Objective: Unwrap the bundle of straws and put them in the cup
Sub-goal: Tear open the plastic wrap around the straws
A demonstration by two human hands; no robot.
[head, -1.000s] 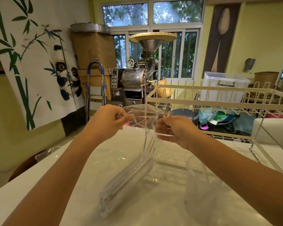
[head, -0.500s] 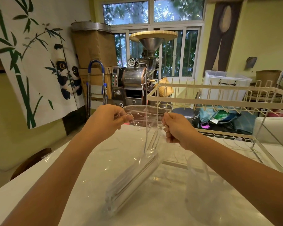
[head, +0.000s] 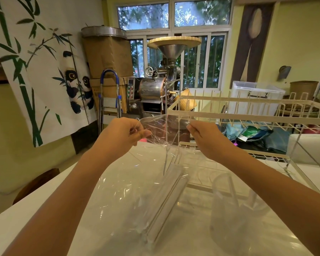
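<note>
Above white table, clear wrapper stretched, straws bundled inside

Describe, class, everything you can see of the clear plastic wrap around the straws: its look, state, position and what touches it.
The clear plastic wrap is a thin, glossy, see-through film, creased and catching highlights. Its top edge is stretched between the left hand and the right hand, each pinching one side, so the mouth is pulled open above the white table. Below, it drapes loosely down around the bundle of straws, which leans tilted with its lower end on the table. The clear cup stands beside it, to the right.
</note>
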